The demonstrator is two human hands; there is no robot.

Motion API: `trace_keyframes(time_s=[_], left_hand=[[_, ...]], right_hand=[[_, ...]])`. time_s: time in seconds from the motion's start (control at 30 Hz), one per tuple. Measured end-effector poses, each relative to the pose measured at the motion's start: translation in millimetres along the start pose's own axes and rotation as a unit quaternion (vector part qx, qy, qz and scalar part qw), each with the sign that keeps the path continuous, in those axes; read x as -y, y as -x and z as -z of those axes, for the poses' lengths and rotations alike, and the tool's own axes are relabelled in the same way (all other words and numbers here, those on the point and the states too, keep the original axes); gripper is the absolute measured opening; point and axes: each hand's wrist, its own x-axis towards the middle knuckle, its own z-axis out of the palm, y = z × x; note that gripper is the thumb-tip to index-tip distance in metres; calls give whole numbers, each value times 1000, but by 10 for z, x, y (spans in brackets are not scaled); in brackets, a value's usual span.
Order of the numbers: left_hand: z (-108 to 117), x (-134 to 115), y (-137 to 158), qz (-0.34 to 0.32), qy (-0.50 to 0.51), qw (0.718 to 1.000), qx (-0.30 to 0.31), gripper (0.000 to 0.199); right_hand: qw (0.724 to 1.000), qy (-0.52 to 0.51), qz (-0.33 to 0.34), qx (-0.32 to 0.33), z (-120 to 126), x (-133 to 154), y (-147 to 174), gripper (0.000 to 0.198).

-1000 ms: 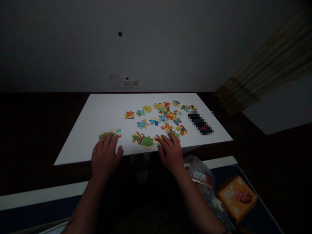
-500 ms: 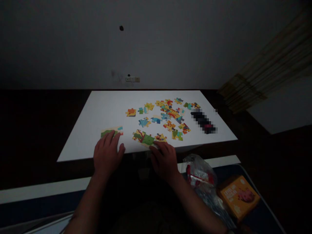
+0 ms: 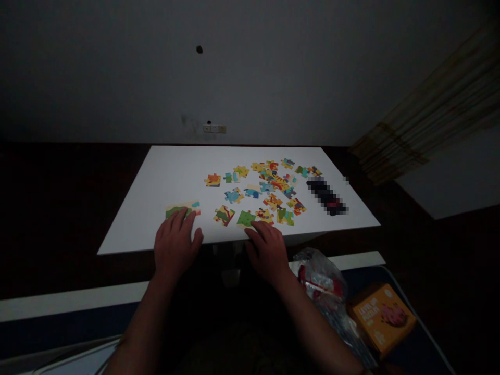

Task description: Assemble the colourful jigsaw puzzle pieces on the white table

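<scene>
My left hand (image 3: 175, 239) lies with its fingers spread over the near edge of a long strip of puzzle (image 3: 183, 209), green and cream with a blue spot. My right hand (image 3: 269, 251) rests at the table's front edge, its fingertips touching a green puzzle piece (image 3: 246, 219) and its thumb held apart below. Left of that piece lies another puzzle piece (image 3: 224, 215) with a dark red stripe, separated from it by a gap. A yellow puzzle piece (image 3: 264, 215) sits just beyond my right fingers.
Several loose and overlapping puzzle pieces (image 3: 277, 182) spread across the white table (image 3: 172, 166). A blurred dark object (image 3: 326, 195) lies at its right. Beside me are a clear plastic bag (image 3: 322, 276) and an orange puzzle box (image 3: 385, 317).
The green piece has come away from the red-striped piece and slid right with my right hand. My left hand stays on the strip. The view has shifted slightly.
</scene>
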Motion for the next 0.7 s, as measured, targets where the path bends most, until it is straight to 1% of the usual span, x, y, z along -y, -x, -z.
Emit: trace_keyframes(time_s=[0.23,0.33,0.53,0.7], left_hand=[[7,-11,5,6,39,999,-9,48],[8,-9,6,5,35,999,-7,48],[2,2,3,4,23,1000,4,48],[-4,1,4,6,18,1000,-2,48]], right_hand=[[1000,-12,6,-25,-68,-39,25,33],[999,-20,9,-33,-97,-53,29,32],[999,-34,16,-29,-96,-95,14,31],[998,-40,23,-32,-88,-128,-6,30]])
